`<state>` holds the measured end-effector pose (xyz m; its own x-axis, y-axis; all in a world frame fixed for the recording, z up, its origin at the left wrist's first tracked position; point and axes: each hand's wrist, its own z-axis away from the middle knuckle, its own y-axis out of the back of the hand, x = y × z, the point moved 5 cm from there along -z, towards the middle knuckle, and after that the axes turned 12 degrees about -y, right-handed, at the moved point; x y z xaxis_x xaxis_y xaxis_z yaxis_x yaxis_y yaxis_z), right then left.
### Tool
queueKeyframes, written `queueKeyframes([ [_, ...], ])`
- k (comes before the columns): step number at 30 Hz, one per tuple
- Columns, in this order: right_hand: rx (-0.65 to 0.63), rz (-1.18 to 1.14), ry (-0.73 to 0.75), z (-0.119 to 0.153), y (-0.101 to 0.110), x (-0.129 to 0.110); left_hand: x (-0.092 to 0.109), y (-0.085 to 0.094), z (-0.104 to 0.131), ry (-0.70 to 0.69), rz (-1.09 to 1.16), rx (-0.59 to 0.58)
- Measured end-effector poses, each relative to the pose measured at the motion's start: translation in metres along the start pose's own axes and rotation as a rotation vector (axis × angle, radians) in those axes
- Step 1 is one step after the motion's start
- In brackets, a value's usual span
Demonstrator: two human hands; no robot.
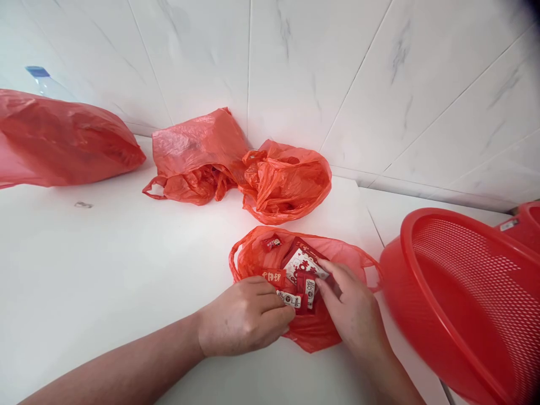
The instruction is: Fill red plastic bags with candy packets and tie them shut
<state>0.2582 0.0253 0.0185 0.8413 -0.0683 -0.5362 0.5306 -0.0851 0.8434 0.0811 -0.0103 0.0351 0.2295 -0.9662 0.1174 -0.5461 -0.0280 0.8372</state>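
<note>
An open red plastic bag [312,334] lies on the white surface in front of me, with several small red packets inside. My left hand [248,318] reaches over its near left rim, fingers curled around the end of a small red wrapped packet [290,299] with a white label. On the right, my right hand [354,306] has its thumb and forefinger at the edge of a flat white-and-red patterned packet [300,264]. Another small red packet [309,289] stands beside the thumb. An orange-red packet [274,277] and a small red wrapped piece [273,242] lie farther left.
Two crumpled red bags, one on the left [198,146] and one on the right [291,180], rest against the marbled tile wall [295,67]. A fuller red bag [63,140] and a blue-capped bottle [40,76] are far left. A red perforated basket [422,281] stands right.
</note>
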Motion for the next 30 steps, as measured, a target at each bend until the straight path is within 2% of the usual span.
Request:
queueKeyframes([
  [7,-0.039,-0.224,0.103,0.004,-0.001,-0.006,0.000,0.001,-0.001,0.000,-0.015,-0.010],
  [10,-0.068,-0.249,0.098,0.003,-0.002,-0.006,0.001,0.001,-0.001,0.007,-0.023,0.004],
  [15,-0.080,-0.217,0.032,0.000,-0.003,-0.003,0.001,0.000,-0.001,0.005,-0.010,-0.009],
  [20,-0.094,-0.193,0.050,-0.001,-0.004,0.000,0.000,0.000,-0.001,0.006,0.002,-0.020],
  [26,0.031,-0.045,-0.021,-0.007,0.000,0.009,0.000,0.000,-0.001,0.006,0.006,0.005],
  [30,-0.020,0.001,-0.052,-0.011,-0.003,0.010,0.000,0.001,-0.001,-0.002,0.004,-0.005],
])
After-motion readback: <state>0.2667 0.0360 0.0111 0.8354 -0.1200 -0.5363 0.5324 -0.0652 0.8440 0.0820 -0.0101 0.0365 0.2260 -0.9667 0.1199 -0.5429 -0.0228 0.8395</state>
